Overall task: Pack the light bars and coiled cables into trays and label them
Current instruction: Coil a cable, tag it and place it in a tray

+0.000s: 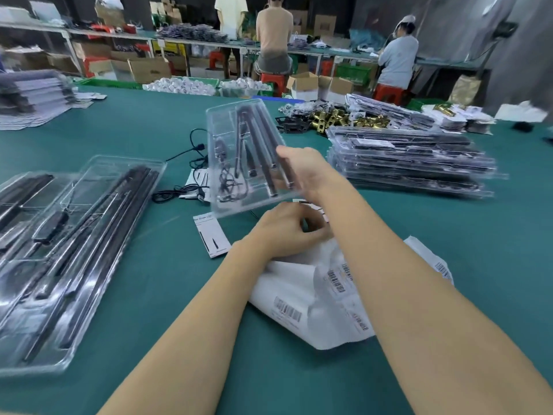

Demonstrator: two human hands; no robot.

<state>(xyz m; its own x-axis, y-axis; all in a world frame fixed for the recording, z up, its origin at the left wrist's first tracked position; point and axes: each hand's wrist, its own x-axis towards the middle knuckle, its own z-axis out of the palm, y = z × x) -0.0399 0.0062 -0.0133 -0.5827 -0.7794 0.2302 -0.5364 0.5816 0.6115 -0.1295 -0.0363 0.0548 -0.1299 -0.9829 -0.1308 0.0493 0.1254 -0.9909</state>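
My right hand [308,172] grips the right edge of a clear plastic tray [230,127], lifted and tilted above the green table [134,136]. Dark light bars [260,145] and a coiled cable [227,184] lie inside it. Just below the tray, my left hand [287,232] has its fingers curled and pinches something small and white over the sheets of barcode labels [317,298]; what it pinches is too blurred to name. Two more clear trays [71,247] with light bars lie at the left.
A stack of packed trays [410,160] sits at the right. Loose black cables [191,175] and a printed card [212,238] lie mid-table. Brass parts [344,118] and bagged items lie farther back. Flat stacked packs [33,97] sit far left. People work at benches behind.
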